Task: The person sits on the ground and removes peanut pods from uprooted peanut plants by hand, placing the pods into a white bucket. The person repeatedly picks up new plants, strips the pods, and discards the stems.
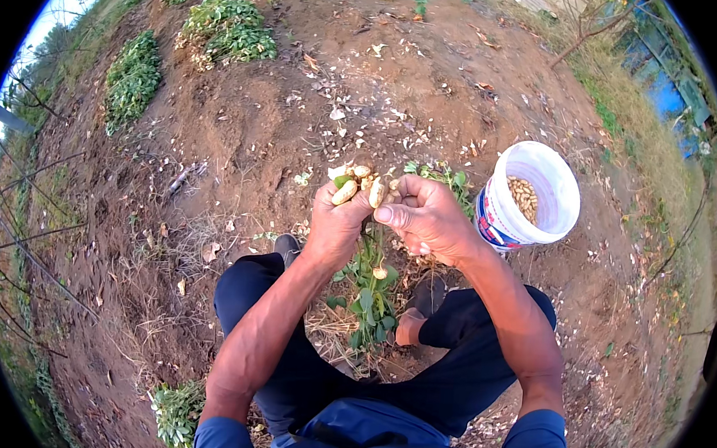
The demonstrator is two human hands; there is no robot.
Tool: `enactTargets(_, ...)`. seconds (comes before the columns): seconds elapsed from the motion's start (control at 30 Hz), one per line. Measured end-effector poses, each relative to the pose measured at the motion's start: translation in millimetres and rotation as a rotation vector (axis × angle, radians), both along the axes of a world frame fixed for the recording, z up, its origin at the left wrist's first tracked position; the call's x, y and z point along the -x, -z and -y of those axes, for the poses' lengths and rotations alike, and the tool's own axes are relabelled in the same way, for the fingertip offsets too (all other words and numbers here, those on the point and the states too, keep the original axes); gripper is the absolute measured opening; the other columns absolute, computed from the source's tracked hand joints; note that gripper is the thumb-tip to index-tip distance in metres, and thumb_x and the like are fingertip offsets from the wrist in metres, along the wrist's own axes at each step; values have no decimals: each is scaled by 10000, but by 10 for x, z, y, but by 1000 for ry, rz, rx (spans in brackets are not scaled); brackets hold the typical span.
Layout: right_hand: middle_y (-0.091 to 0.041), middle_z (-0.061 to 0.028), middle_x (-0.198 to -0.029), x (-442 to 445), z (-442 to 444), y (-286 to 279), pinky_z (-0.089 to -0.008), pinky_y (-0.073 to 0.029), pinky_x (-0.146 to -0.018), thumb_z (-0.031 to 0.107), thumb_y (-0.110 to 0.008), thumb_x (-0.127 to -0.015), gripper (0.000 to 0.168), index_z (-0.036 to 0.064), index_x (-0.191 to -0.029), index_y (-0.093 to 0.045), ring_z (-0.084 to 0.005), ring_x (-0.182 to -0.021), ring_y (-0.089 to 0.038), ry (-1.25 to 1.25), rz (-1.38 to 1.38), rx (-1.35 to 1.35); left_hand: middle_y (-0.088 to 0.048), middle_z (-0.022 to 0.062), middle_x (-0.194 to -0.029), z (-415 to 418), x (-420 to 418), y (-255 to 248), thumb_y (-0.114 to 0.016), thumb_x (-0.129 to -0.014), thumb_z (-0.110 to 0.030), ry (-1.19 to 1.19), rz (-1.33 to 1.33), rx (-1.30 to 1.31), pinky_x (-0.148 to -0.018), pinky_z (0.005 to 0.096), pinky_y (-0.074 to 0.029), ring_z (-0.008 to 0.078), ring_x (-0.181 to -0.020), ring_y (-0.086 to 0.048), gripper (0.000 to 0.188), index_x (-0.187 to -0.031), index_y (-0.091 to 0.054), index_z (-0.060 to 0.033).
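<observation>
My left hand [337, 226] grips a peanut plant [369, 305] by its root end, with several pale peanut pods [344, 192] bunched above the fingers. The green leaves hang down between my knees. Touching the left, my right hand [436, 219] has thumb and fingers closed at a pod [377, 192]. One more pod [380, 273] dangles on a stem below the hands. To the right of my right hand, a white plastic bucket [494, 214] with a blue and red printed side stands slightly tilted in view, with shelled-looking tan peanuts [522, 198] inside.
Piles of pulled peanut plants [232, 28] lie on the brown soil at the upper left, another [177, 416] at the lower left. Leafy stems [453, 180] lie beside the bucket. Bare branches [33, 204] reach in at the left edge. Dry leaves and shell bits litter the ground.
</observation>
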State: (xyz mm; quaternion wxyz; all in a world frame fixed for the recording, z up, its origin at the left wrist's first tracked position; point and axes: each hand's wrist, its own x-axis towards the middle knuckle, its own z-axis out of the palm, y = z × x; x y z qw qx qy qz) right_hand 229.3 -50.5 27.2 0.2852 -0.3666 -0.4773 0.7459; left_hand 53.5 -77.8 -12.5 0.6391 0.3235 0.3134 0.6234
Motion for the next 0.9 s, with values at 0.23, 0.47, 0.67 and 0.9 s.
enactTargets(0.23, -609, 14, -769, 18, -73, 157, -195, -346, -430, 349, -891, -828, 478, 3, -1042, -641, -24, -546, -486, 0, 96, -308, -729, 45, -994, -11, 18, -24, -694, -948, -33, 68, -74, 73, -797, 293, -567, 137, -885, -693, 116, -1063, -699, -19)
enactTargets(0.47, -599, -26, -733, -100, -34, -42, -199, -311, -419, 218, -740, -897, 288, 4, -1049, -623, -36, -501, -435, -132, -8, -54, -701, 29, -957, 2, 46, -75, -694, -979, -102, 59, -15, 149, -745, 314, -573, 144, -825, -680, 112, -1075, -665, -51)
enactTargets(0.67, -601, -71, -692, -87, 21, 41, -210, -306, -402, 125, -582, -876, 218, -1, -1051, -609, -36, -427, -389, -113, -149, 12, -677, 45, -875, 17, 150, -128, -715, -981, -169, 202, 84, 200, -559, 297, -527, 146, -694, -641, 137, -1047, -653, -66)
enactTargets(0.9, -620, -92, -699, -44, 84, 267, -236, -342, -391, 135, -521, -920, 232, -38, -1038, -623, -49, -362, -349, -162, -549, 279, -647, 51, -796, 47, 182, -105, -720, -974, -147, 256, 219, 232, -474, 308, -516, 164, -596, -636, 145, -1030, -625, -53)
